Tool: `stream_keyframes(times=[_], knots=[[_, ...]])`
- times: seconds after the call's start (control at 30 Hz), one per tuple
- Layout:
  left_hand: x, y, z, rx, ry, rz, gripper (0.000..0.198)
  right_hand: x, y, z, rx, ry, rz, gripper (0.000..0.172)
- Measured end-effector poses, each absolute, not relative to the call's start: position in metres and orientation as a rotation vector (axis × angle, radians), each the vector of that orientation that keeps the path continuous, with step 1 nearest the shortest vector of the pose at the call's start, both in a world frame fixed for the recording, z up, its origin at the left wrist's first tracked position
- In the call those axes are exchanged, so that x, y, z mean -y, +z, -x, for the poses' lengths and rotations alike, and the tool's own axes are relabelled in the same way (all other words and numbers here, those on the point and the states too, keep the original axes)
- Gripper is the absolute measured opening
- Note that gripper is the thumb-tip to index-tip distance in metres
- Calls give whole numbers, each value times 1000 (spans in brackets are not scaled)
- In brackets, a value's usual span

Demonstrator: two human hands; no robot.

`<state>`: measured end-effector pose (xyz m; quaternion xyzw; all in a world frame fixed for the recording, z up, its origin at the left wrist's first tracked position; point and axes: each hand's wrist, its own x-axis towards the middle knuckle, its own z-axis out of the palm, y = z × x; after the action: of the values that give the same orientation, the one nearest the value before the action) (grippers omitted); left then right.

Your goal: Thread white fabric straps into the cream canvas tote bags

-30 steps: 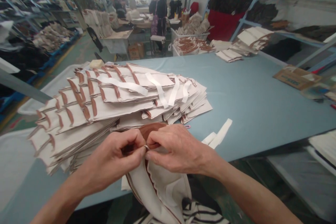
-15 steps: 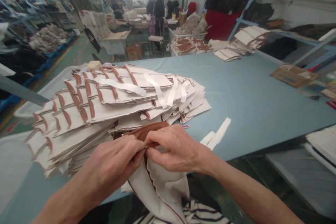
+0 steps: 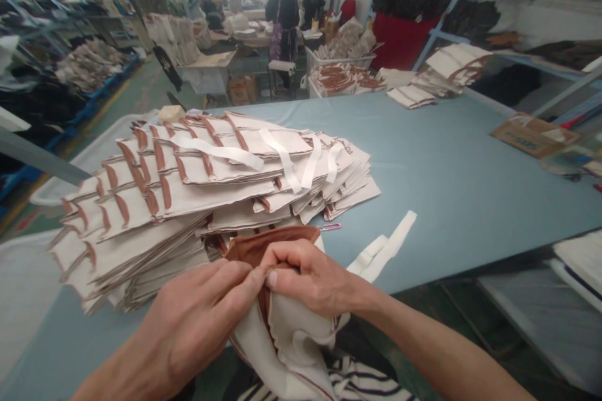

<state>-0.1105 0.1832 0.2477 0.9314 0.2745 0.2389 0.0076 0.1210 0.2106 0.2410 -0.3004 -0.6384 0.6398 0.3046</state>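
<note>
A cream fabric piece with a brown lining [image 3: 282, 338] hangs from both my hands at the table's near edge, its lower part over my lap. My left hand [image 3: 207, 307] is closed on its upper edge, fingers pressed together. Right beside it, my right hand [image 3: 305, 276] pinches the same edge between thumb and bent forefinger. The fingertips of the two hands meet, and what lies between them is hidden. Just beyond, the brown lining [image 3: 273, 244] stands spread. A pink-and-metal clip or pin [image 3: 330, 226] rests on the table behind my right hand.
Stacks of cream pieces with brown edges [image 3: 211, 169] cover the table's left half, with white strips [image 3: 282, 160] on top. More white strips [image 3: 385, 247] lie right of my hands. A cardboard box [image 3: 531, 135] sits at the blue table's [image 3: 451, 182] right edge. A person [image 3: 282, 12] stands far back.
The brown lining has risen and spread wider beyond my hands. My left hand has turned flatter over the fabric edge, and my right thumb has shifted on it.
</note>
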Motion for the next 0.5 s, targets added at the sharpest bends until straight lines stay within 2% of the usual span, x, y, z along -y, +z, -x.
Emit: stream_keyframes(times=[0.13, 0.37, 0.5], knots=[[-182, 247, 108, -876, 689, -2989, 33, -213, 237, -125, 1569, 1926, 678, 10], [-178, 251, 108, -885, 600, -3066, 36, -220, 237, -126, 1645, 1928, 696, 11], [-177, 250, 112, -839, 574, -3020, 43, -224, 237, -124, 1706, 1920, 646, 25]])
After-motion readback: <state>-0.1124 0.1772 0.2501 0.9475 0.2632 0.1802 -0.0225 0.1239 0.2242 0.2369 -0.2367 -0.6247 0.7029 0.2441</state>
